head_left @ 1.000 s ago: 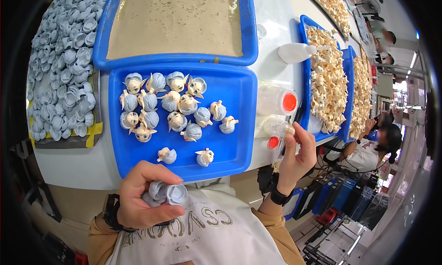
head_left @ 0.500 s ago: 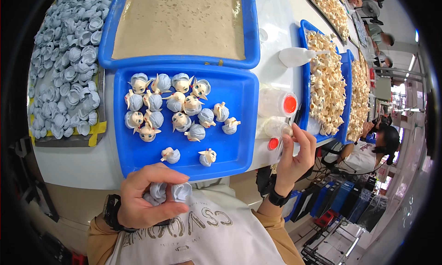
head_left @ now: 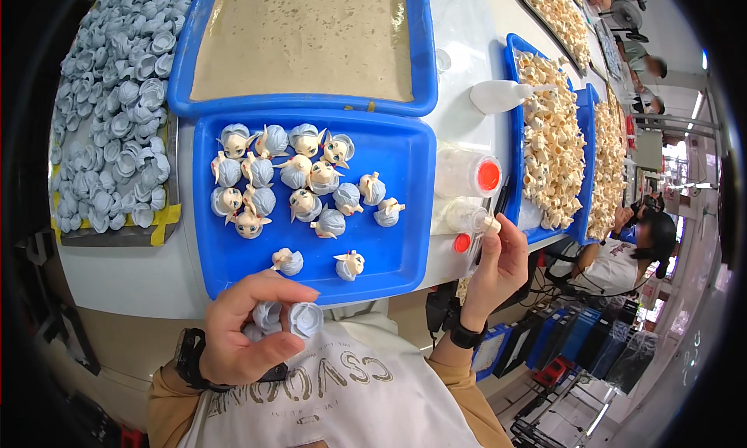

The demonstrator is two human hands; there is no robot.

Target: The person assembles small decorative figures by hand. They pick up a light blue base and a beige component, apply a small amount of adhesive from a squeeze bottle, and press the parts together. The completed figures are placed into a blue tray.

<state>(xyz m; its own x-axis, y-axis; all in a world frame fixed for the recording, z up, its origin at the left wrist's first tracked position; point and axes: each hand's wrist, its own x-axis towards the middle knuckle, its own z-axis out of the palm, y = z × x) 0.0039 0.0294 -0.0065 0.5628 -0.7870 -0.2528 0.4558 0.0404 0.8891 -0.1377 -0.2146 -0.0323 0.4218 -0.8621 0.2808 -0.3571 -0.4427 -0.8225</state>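
Your left hand [head_left: 253,331] has its grip clamped on a couple of small blue-grey hair caps [head_left: 286,317], thumb on one side and fingers curled over the top, held low at the near edge of the bench [head_left: 124,273], just in front of your chest. Your right hand [head_left: 498,265] is closed around a small clear glue bottle [head_left: 469,217] with a pale nozzle, at the bench's near right corner beside the red-capped bottle [head_left: 467,173].

Those caps look like light, hollow, slightly springy plastic shells, so I'd judge a gentle pinch on the rim is plenty; squeeze hard and they may pop out. The bottle is soft-walled, best held at the waist.

On the near blue tray [head_left: 405,215] sit the finished little heads [head_left: 292,183], bunched toward its far left, two apart near the front edge.

Compared with half a second back, your left hand has barely shifted and the right sits a touch closer to the tray.
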